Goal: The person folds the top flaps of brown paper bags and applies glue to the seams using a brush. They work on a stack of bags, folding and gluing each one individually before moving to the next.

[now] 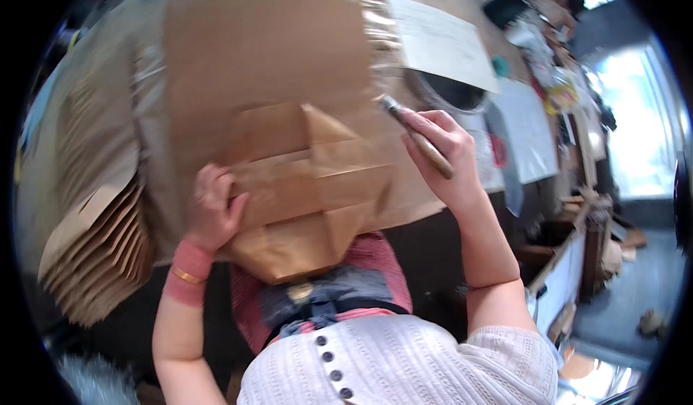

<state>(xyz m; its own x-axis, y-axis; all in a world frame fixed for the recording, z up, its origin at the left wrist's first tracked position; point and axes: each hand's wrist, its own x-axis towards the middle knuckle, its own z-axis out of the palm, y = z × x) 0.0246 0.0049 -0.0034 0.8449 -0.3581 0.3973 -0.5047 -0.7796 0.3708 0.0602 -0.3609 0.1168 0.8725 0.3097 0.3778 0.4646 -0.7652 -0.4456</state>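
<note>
A large brown paper bag (263, 51) lies flat on the table in front of me. Its near end is folded into a bottom of overlapping flaps (289, 181), which reaches over the table edge toward my waist. My left hand (216, 199) rests on the left side of these folds, fingers loosely bent and the thumb apart. In my right hand (440, 141) is a brush with a wooden handle (431, 152), gripped above the table to the right of the bag. The brush's metal collar (388, 102) points up and left; its bristles are blurred.
A stack of folded brown paper bags (101, 253) hangs over the table's left edge. Right of the bag, a white sheet (444, 40) partly covers a round dark container (451, 91). Another pale sheet (527, 127) lies farther right, near assorted clutter (548, 58).
</note>
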